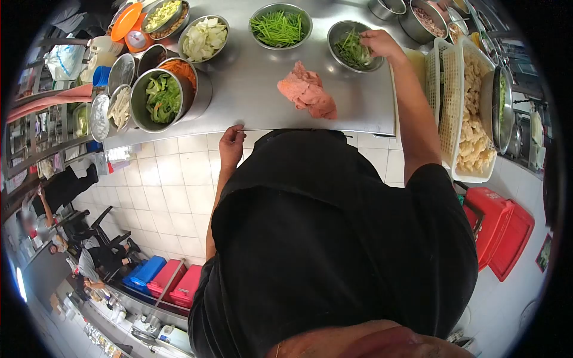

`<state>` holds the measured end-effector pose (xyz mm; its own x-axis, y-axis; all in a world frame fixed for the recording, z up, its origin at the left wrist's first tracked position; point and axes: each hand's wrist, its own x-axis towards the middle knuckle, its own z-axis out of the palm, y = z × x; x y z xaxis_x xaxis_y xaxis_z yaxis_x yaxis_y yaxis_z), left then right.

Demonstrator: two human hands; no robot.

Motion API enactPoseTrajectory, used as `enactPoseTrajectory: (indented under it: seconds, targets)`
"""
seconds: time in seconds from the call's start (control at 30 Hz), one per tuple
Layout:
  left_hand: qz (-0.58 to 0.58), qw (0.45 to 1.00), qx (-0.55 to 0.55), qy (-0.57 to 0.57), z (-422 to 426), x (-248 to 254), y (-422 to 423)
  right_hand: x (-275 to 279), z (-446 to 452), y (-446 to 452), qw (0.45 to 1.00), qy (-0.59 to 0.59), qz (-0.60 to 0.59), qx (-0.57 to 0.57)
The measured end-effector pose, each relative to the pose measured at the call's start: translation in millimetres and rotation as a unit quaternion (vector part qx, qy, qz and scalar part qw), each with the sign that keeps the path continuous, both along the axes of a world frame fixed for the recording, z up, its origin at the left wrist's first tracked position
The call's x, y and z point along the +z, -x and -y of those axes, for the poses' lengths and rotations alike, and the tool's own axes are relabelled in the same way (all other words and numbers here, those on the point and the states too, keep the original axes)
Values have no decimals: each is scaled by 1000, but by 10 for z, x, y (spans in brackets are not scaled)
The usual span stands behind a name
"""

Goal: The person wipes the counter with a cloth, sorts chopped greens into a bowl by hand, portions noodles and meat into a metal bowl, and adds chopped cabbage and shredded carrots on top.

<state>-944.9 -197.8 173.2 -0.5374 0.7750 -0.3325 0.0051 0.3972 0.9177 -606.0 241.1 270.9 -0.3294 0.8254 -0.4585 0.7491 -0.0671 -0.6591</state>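
My right hand [380, 44] reaches into a steel bowl [364, 67] at the table's right end. Its fingers are closed on some of the cut leafy greens [351, 49] inside. My left hand [233, 142] is curled at the front edge of the steel table [250, 95], with nothing visible in its fingers. A crumpled pink cloth [307, 91] lies on the table between my hands. Behind the cloth stands a steel bowl of long cut green stalks [278, 28].
To the left stand a bowl of pale cabbage [206, 39], a pot of sliced green vegetables [161, 98] and shredded carrot [181, 70]. At right, a cream basket [453, 107] holds pale pieces. Red bins [492, 224] are below; seated people [98, 256] are at far left.
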Motion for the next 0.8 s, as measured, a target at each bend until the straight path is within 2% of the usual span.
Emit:
enactPoseTrajectory:
  seconds: [0.03,0.07,0.13,0.23,0.43,0.57,0.67,0.77,0.8]
  targets:
    - [5,1000,1,-3,3,1,-5,-64,1,-16,999,-14,38,9]
    - [11,1000,3,-6,5,3,-10,-130,20,-49,990,-122,63,16]
    - [-5,1000,-9,-2,16,-26,-1,-168,70,-63,936,-332,112,30]
    - [-9,1000,-10,-1,34,-24,-13,59,96,-12,946,-293,136,-2]
    - [4,1000,-1,-5,41,-80,-11,35,137,62,974,-187,100,83]
    - [-10,1000,-5,-5,34,-61,-30,-216,283,243,946,-276,112,124]
    - [-18,1000,1,-11,21,-28,-54,-267,373,399,945,-276,138,107]
    - [-19,1000,0,-9,19,-13,-58,-223,398,503,939,-233,207,149]
    - [-17,1000,2,0,10,7,-62,-274,353,473,944,-243,177,137]
